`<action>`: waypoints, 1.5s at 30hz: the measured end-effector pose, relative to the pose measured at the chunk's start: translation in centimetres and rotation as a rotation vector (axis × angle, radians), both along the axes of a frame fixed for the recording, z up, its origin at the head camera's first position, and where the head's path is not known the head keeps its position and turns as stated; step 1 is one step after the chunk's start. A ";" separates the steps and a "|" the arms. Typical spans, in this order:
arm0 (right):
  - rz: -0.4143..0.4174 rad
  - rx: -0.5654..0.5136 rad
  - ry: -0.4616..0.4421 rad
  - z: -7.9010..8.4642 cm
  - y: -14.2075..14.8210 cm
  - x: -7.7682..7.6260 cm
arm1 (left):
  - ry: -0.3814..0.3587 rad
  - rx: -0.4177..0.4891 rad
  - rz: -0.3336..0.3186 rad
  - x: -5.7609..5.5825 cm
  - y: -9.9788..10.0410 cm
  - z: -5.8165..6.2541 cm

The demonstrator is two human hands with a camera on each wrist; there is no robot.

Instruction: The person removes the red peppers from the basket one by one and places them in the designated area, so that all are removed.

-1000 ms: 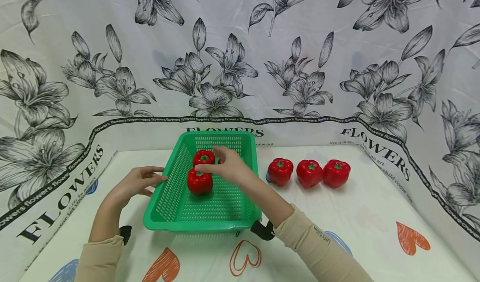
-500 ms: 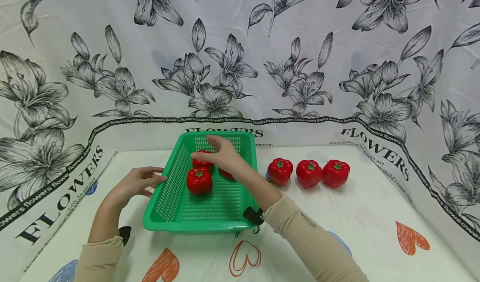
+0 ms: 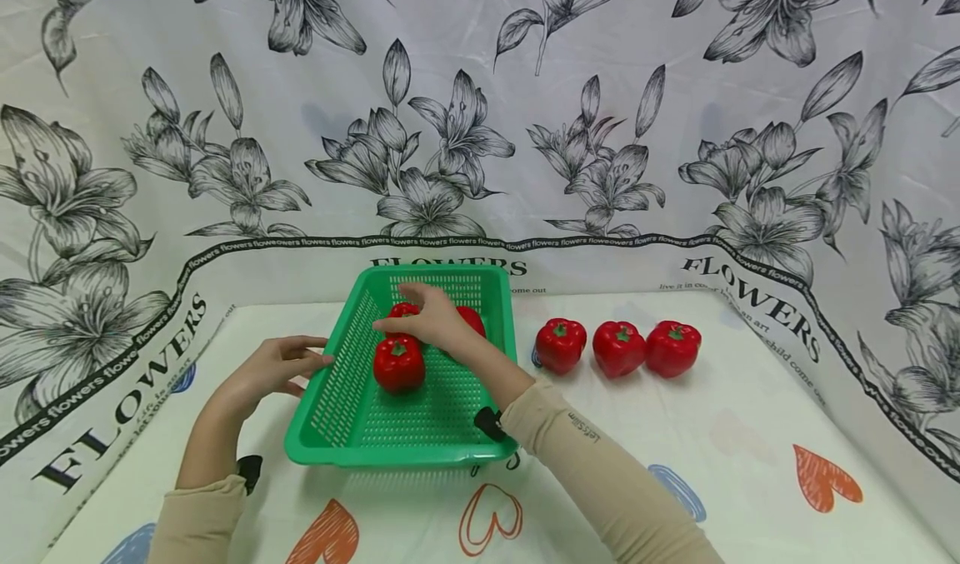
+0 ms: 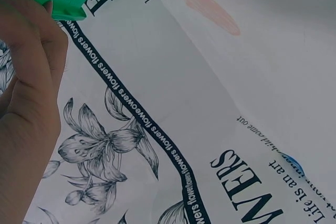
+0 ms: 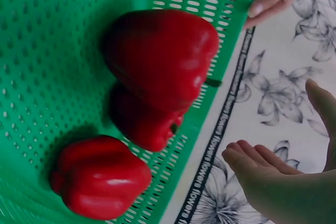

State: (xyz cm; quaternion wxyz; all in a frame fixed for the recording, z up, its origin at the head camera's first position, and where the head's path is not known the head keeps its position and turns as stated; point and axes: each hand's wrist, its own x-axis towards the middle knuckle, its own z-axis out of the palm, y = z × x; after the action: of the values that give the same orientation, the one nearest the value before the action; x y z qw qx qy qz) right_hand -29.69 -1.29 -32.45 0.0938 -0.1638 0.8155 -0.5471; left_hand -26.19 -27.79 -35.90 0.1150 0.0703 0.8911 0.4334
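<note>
A green plastic basket (image 3: 405, 456) with slotted walls holds three red bell peppers. One bell pepper (image 3: 399, 368) sits nearest the front, a second bell pepper (image 3: 402, 309) lies behind it, and a third bell pepper (image 3: 471, 321) is partly hidden by my right hand. That right hand (image 3: 435, 322) hovers over the basket, thumb and fingers spread, with nothing between them; the right wrist view shows the hand (image 5: 278, 182) apart from the peppers. At the basket's left rim, my left hand (image 3: 273, 368) touches the edge with its fingertips, fingers loosely bent.
Right of the basket, three more red bell peppers stand on the table in a row: a left one (image 3: 560, 346), a middle one (image 3: 618, 349) and a right one (image 3: 672, 349). A flower-printed cloth (image 3: 450, 156) hangs behind. Hearts are printed on the tablecloth (image 3: 750, 481).
My right hand has come away from a bell pepper, now at the basket's right side, then shifted left and slightly lower over the others. My left hand has stayed at the rim.
</note>
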 end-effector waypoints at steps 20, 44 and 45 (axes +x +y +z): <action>0.033 0.259 -0.056 -1.7 -0.5 -0.2 | 0.003 0.001 0.001 -0.1 -0.1 -0.2; 0.052 0.354 -0.053 -2.3 -0.9 0.0 | -0.001 0.008 -0.004 -0.2 -0.2 -0.1; 0.054 0.361 -0.047 -2.4 -1.0 -0.1 | -0.001 0.009 -0.004 -0.1 -0.2 -0.1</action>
State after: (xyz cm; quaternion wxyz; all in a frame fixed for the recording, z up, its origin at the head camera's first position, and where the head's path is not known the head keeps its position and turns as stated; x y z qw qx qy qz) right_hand -29.75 -2.28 -34.82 0.1554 -0.1533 0.8933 -0.3929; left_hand -26.34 -27.96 -36.02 0.1162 0.0725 0.8889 0.4371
